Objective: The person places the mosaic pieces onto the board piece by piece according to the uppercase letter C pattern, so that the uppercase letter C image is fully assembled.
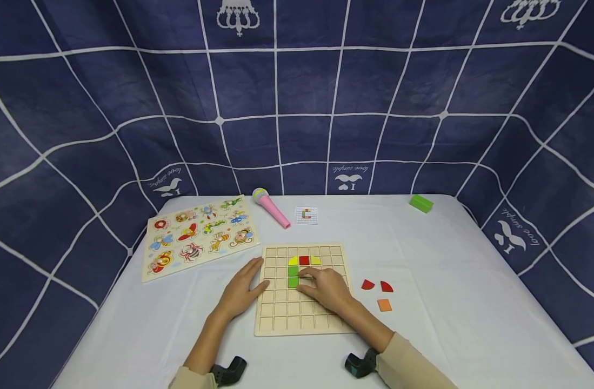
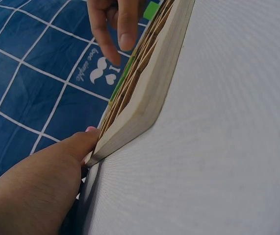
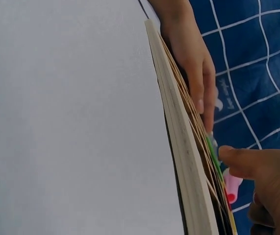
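Two hands rest on a pale wooden grid board [image 1: 301,308] lying mid-worktop [image 1: 447,324]. Left hand [image 1: 241,289] lies flat, fingers straight, against its left edge; right hand [image 1: 326,288] presses relaxed fingers beside green [image 1: 293,281], yellow [image 1: 293,261] and red tiles [image 1: 304,260].

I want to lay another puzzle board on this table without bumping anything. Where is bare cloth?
The widest bare patch is the right side, between the green block and the loose pieces. A narrower strip lies near the front left, below the animal puzzle. It is crowded around the grid board, where both the left hand and right hand rest.
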A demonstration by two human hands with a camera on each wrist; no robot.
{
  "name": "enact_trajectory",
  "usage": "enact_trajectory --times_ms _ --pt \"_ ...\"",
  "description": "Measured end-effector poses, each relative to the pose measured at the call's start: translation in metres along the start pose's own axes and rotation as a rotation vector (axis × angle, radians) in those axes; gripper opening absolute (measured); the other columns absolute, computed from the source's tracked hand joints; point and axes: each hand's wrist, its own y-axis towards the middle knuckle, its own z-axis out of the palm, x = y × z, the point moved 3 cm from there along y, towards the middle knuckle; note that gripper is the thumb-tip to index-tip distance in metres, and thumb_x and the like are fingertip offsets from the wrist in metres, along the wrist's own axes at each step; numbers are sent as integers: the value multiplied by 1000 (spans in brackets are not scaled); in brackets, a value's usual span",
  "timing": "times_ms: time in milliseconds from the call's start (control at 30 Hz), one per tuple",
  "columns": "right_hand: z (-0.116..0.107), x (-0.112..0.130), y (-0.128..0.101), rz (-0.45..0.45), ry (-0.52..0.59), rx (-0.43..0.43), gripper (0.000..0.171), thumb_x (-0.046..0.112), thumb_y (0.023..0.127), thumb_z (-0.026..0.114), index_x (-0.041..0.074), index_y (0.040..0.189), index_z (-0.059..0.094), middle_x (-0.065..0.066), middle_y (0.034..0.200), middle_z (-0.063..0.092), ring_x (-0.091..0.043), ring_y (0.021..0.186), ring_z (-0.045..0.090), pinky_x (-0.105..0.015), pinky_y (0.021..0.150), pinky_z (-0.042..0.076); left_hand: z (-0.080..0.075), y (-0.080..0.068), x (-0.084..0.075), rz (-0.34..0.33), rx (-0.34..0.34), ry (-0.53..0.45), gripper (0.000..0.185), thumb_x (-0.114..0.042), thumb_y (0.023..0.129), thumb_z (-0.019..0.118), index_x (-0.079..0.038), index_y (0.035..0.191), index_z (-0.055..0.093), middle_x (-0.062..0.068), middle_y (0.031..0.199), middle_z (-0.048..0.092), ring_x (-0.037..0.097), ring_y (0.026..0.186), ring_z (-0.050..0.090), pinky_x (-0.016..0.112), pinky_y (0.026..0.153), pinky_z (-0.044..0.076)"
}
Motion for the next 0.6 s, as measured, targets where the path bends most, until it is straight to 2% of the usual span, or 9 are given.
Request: enact_trajectory --times_ms 100,200,400,600 --pt "-10 -4 -4 24 14 -16 28 38 77 74 21 99 70 15 48 45 -2 47 38 -24 52 44 0 0 -1 -1 -5 0 64 -35 90 59 -6 141 37 11 146 33 30 133 29 47 107 25" --pt "-22 -11 -11 58 29 -29 27 37 78 73 21 100 70 17 44 36 -1 46 32 -22 48 38 0 -1 -2 -7 -7 2 63 -35 89 60 -6 141 37 11 146 33 30 133 29 47 107 25" --pt "-50 -28 -29 74 33 -98 24 29 79 74 18 99 70 17 45 28 1 43 23 -19 42 26 1 -1 -1 -6 -6 4 64 -36 89 60 -7 142 37 10 146 33 29 133 29 46 107 25" --pt "-72 -51 -47 111 21 -156 24 25 75 77 16 97 71 16 48 27 2 43 20 -17 37 22 0 0 0 7 -8 14 64 -36 90 59 -7 141 37 10 146 34 30 133 30 46 107 26"
